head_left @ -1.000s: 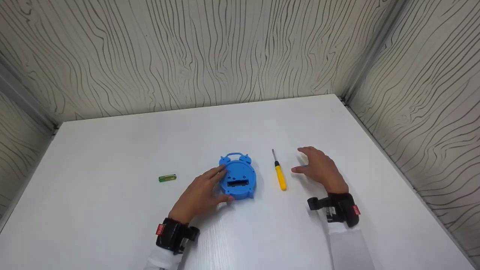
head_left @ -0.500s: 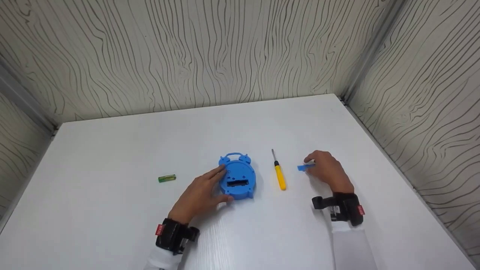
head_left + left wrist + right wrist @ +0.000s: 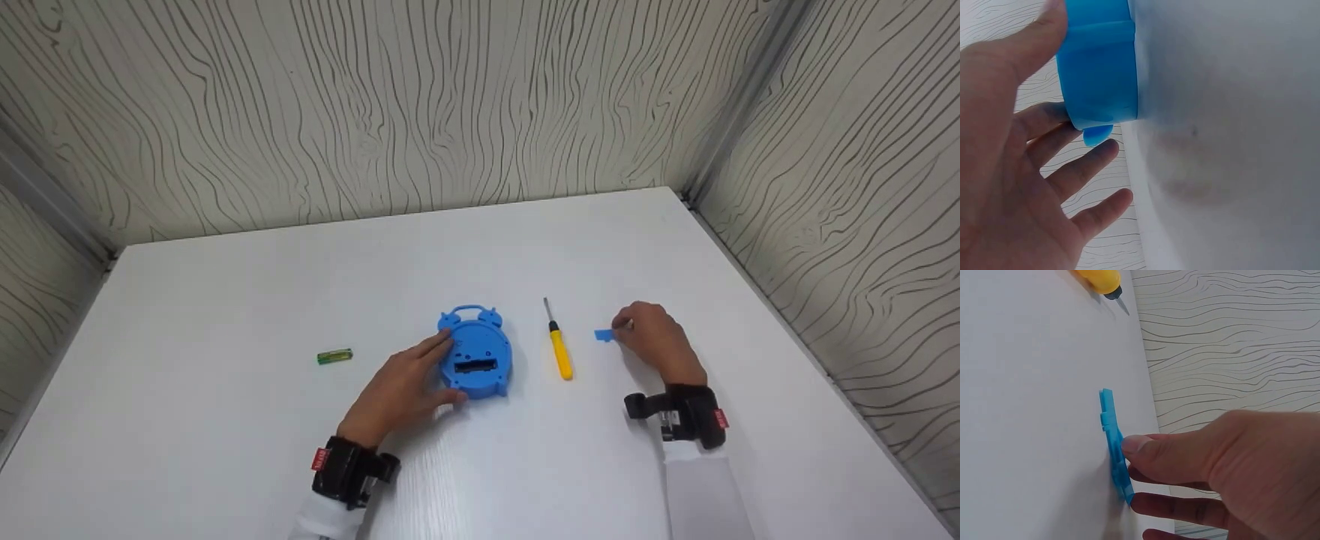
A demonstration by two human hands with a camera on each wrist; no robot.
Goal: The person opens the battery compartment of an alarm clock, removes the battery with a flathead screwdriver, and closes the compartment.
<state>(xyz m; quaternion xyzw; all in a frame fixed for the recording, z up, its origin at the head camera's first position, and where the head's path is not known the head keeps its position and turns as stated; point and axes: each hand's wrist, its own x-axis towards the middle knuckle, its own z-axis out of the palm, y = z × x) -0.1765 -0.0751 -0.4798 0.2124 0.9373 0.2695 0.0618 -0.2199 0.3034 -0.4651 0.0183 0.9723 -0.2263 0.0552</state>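
A blue alarm clock [image 3: 484, 341] lies face down on the white table, its battery compartment [image 3: 475, 366] uncovered in the back. My left hand [image 3: 401, 390] holds the clock by its left side, thumb near the foot and fingers by the bells. In the left wrist view the ring and little fingers stretch away from the clock's blue side [image 3: 1100, 79]. To the right, my right hand [image 3: 660, 341] pinches a thin blue battery cover [image 3: 604, 335] between thumb and fingers. The right wrist view shows the cover's notched edge [image 3: 1108, 408] tilted close over the table.
Between clock and right hand lies a yellow-handled screwdriver [image 3: 560, 355], its tip pointing away. A small green battery [image 3: 334, 355] lies left of the left hand. Wood-grain patterned panels [image 3: 420, 105] rise behind the table and at both sides.
My right hand has taken hold of the blue battery cover, which was hidden beneath it at first; its fingers have closed and drawn slightly right. The left hand and clock stay put.
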